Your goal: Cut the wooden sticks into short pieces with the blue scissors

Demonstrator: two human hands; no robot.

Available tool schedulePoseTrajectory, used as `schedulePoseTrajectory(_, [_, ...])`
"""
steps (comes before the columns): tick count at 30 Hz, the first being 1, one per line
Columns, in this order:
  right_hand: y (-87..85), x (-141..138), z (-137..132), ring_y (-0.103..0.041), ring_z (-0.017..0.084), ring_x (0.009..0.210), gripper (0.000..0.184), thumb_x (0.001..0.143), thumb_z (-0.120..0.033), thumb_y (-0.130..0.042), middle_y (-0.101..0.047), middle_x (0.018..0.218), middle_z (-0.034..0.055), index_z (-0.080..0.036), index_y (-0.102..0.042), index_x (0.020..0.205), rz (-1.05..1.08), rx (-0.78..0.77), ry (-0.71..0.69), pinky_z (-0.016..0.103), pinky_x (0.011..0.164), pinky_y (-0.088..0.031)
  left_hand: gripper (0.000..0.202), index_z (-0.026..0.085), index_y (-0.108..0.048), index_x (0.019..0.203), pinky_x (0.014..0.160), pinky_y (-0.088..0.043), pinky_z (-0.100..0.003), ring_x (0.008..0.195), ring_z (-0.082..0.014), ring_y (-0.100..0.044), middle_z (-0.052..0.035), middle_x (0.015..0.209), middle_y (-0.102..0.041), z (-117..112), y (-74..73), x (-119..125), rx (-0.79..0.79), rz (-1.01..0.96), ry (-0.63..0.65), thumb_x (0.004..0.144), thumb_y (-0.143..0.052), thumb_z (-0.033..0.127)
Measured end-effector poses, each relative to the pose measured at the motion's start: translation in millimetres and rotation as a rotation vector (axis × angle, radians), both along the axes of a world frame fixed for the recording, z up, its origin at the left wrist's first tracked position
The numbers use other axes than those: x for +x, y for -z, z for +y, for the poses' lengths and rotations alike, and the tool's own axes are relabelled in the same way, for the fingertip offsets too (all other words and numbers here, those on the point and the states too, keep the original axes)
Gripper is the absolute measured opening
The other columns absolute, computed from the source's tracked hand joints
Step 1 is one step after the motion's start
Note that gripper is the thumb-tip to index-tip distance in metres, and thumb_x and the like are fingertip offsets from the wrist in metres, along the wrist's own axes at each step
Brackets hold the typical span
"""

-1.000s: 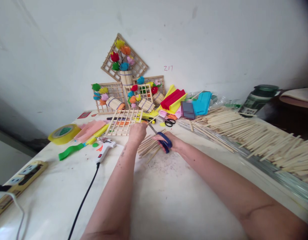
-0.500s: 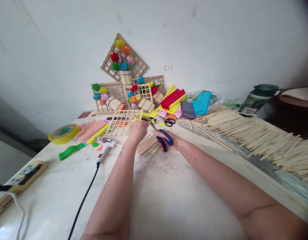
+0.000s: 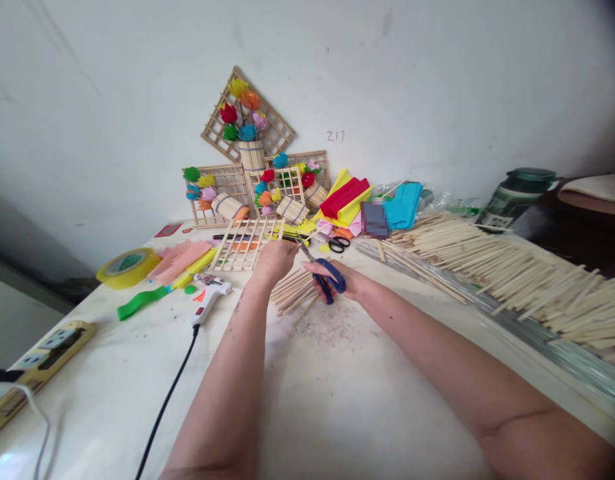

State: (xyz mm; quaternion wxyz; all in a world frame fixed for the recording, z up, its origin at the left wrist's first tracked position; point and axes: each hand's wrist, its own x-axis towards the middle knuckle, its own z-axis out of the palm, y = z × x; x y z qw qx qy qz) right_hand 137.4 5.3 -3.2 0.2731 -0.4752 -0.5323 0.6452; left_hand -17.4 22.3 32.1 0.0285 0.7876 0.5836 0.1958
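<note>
Head view: blue-handled scissors point(image 3: 338, 271) spread wider than a second ago, right hand point(image 3: 352, 283) clamped on their handles. Left hand point(image 3: 276, 261) curled, just left of the scissors' blades; cannot tell what it grips. Loose sticks point(image 3: 293, 292) left of scissors; glue gun point(image 3: 210, 300) farther left.

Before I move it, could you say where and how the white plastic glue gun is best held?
Take the glue gun by its handle, probably from the near side: the handle slants toward the camera, black cord trailing from its end.
</note>
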Motion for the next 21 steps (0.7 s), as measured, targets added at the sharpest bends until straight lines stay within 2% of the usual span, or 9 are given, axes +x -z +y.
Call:
schedulePoseTrajectory(7, [5.3, -1.1, -0.7, -0.045, 0.009, 0.030, 0.041, 0.061, -0.053, -0.064, -0.048, 0.042, -0.0035, -0.016, -0.046, 0.063, 0.020, 0.032, -0.001, 0.020, 0.028, -0.037, 0.035, 0.015, -0.061, 0.057, 0.054, -0.032, -0.021, 0.055, -0.0114, -0.050, -0.0028, 0.050, -0.056, -0.4, -1.0, -3.1, -0.021, -0.038, 0.017, 0.078, -0.037, 0.028])
schedulePoseTrajectory(14, [6.7, -2.3, -2.5, -0.043, 0.008, 0.029, 0.036, 0.062, -0.046, -0.066, -0.046, 0.040, -0.0038, -0.015, -0.047, 0.059, 0.018, 0.042, 0.030, 0.020, 0.027, -0.036, 0.037, 0.014, -0.058, 0.052, 0.053, -0.031, -0.021, 0.051, -0.0112, -0.048, -0.0023, 0.045, -0.051, 3.2, 4.4, -8.2, -0.014, -0.075, 0.048, 0.078, -0.036, 0.029])
schedulePoseTrajectory(21, [13.3, -2.6, -0.2, -0.042, 0.008, 0.029, 0.031, 0.064, -0.041, -0.064, -0.047, 0.042, -0.0036, -0.014, -0.050, 0.062, 0.011, 0.064, 0.039, 0.021, 0.025, -0.035, 0.035, 0.015, -0.058, 0.051, 0.053, -0.031, -0.022, 0.051, -0.0111, -0.048, -0.0019, 0.045, -0.052, 5.0, 7.4, -10.0, -0.031, -0.060, 0.028, 0.077, -0.037, 0.028])
